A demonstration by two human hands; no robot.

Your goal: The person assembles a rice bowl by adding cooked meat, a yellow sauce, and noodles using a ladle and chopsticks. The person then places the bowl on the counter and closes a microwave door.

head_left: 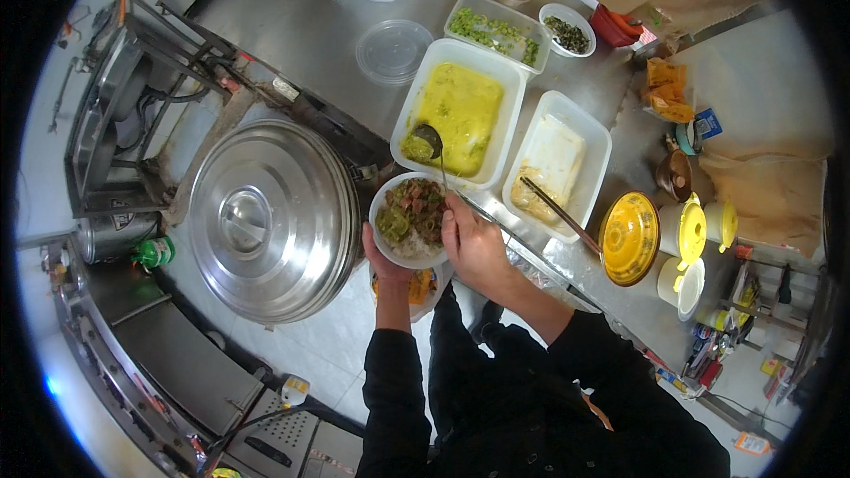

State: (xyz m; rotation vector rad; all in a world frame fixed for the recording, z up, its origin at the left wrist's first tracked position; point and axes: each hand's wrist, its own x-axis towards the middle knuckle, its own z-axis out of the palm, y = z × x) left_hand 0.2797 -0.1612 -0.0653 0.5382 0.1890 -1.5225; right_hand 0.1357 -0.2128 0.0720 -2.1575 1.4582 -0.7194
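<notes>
My left hand (388,261) cups a white bowl (414,263) from its left side and below. In the bowl lie white rice, chopped brown meat (416,198) and a green topping (395,228). My right hand (476,243) is closed on the thin handle of a ladle (428,136), close to the bowl's right rim. The ladle's head rests in yellow-green sauce (459,106) inside a white rectangular tub (516,93), just beyond the bowl. Part of the handle is hidden by my right fingers.
A large lidded steel pot (270,230) stands left of the bowl. Chopsticks (562,216) lean in a second white tub (604,146) to the right. Beyond are a container of chopped greens (492,33) and a clear lid (394,50). A yellow patterned lid (630,237) lies right.
</notes>
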